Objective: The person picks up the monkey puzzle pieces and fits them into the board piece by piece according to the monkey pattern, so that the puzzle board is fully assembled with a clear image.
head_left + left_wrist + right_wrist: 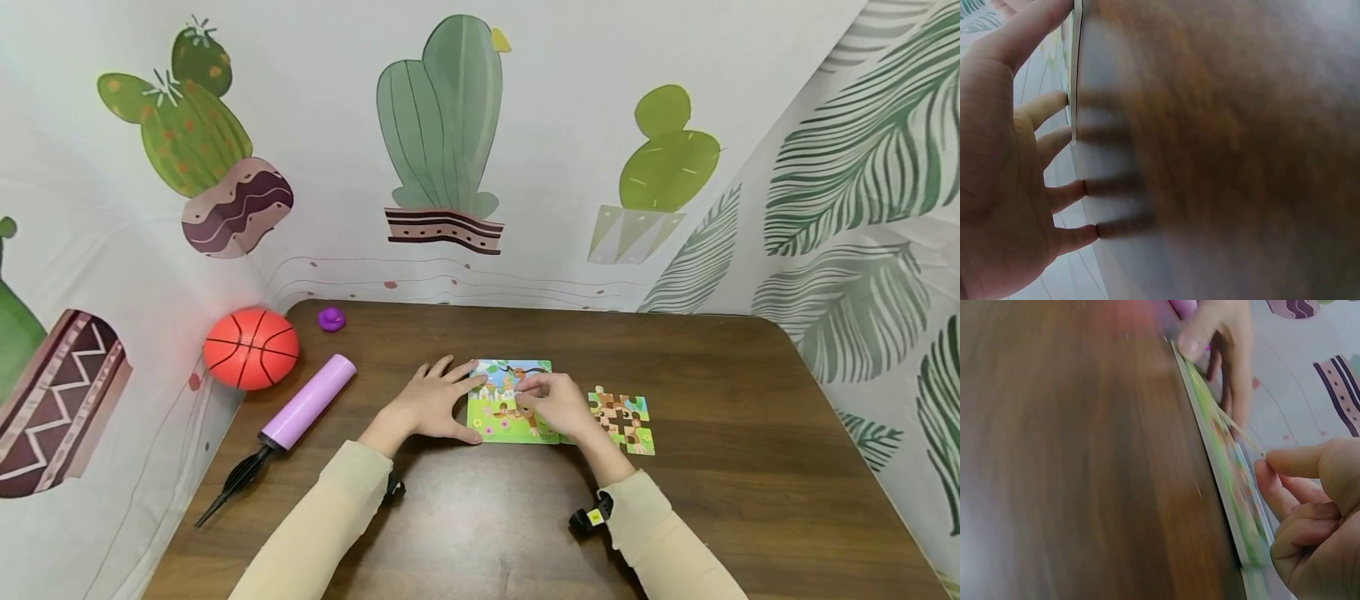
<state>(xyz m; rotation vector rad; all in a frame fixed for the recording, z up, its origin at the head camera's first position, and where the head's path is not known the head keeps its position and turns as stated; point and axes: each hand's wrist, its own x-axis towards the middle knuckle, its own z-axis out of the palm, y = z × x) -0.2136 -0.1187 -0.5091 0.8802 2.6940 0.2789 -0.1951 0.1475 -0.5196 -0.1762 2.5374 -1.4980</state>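
A colourful picture puzzle board [512,433] lies flat near the middle of the table. My left hand [426,405] is spread at its left side, with thumb and forefinger touching the board's edge and the other fingertips resting on the tabletop. Over the board, my right hand [557,405] pinches a thin puzzle piece [1246,435] between thumb and forefinger. That piece slants up from the board in the right wrist view; its picture cannot be made out. Just right of the right hand lies a group of joined puzzle pieces [642,410], brown and green, with a gap at its middle.
On the left of the brown wooden table [750,467] lies a lilac hand pump [311,402] with a black nozzle end. Behind it are an orange-red basketball [251,348] and a small purple toy [331,318]. A cactus-print cloth [555,167] hangs along the back.
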